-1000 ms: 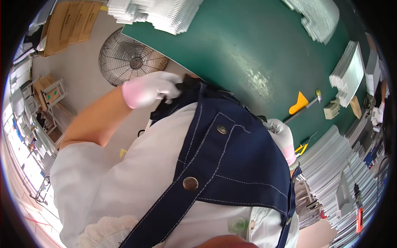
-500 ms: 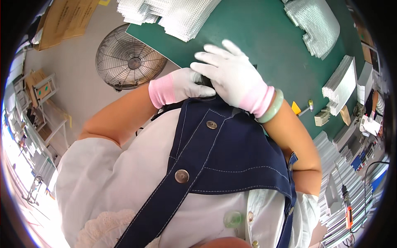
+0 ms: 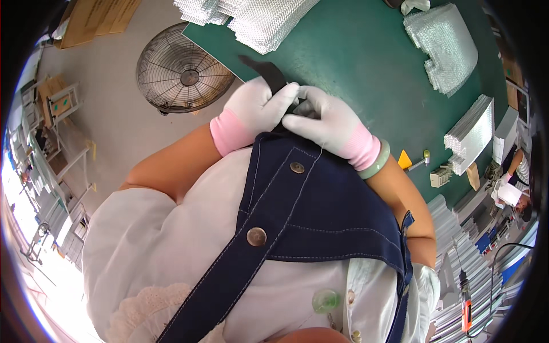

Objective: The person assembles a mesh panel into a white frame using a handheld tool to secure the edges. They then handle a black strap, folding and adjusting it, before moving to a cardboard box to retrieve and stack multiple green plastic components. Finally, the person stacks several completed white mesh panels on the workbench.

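My left hand (image 3: 254,111) and my right hand (image 3: 329,123) are both raised to my chest, in white gloves with pink cuffs. They meet at the top of a dark blue denim apron bib (image 3: 320,211) that I wear over a white shirt. Both hands pinch a black strap (image 3: 267,71), whose free end sticks up above the fingers toward the green table (image 3: 354,63). A pale green bangle (image 3: 377,163) sits on my right wrist.
A round floor fan (image 3: 183,74) stands left of the table. On the table lie white mesh sheets (image 3: 257,17), bubble-wrap bags (image 3: 446,46), stacked white packs (image 3: 472,131) and a yellow piece (image 3: 405,160). Another person (image 3: 512,186) is at the right edge. An orange-handled tool (image 3: 466,303) lies at the lower right.
My right hand came up from my side and joined the left at the bib top. Both hands now grip the black strap, which has been drawn up above them.
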Motion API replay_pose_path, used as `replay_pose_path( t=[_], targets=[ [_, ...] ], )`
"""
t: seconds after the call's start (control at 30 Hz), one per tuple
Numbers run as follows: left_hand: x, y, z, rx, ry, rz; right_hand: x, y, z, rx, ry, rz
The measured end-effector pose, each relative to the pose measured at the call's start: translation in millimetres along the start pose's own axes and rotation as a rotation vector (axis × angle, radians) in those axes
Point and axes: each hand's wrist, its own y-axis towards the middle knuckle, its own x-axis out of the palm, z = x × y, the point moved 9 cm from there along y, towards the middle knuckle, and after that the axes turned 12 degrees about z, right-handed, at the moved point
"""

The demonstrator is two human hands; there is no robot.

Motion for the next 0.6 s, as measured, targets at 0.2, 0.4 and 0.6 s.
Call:
replay_pose_path(
  t=[0.2, 0.4, 0.6],
  targets=[
    [-14.9, 13.2, 37.1, 0.13, 0.147, 0.103, 3.1, 3.8, -20.2, 0.063, -0.098, -0.131],
    [-7.9, 22.7, 73.4, 0.368, 0.089, 0.009, 5.0, 15.5, -17.1, -0.179, -0.108, -0.041],
    [-11.8, 20.3, -9.4, -0.553, -0.848, 0.133, -18.1, 8.7, -13.2, -0.086, -0.279, -0.044]
  ],
)
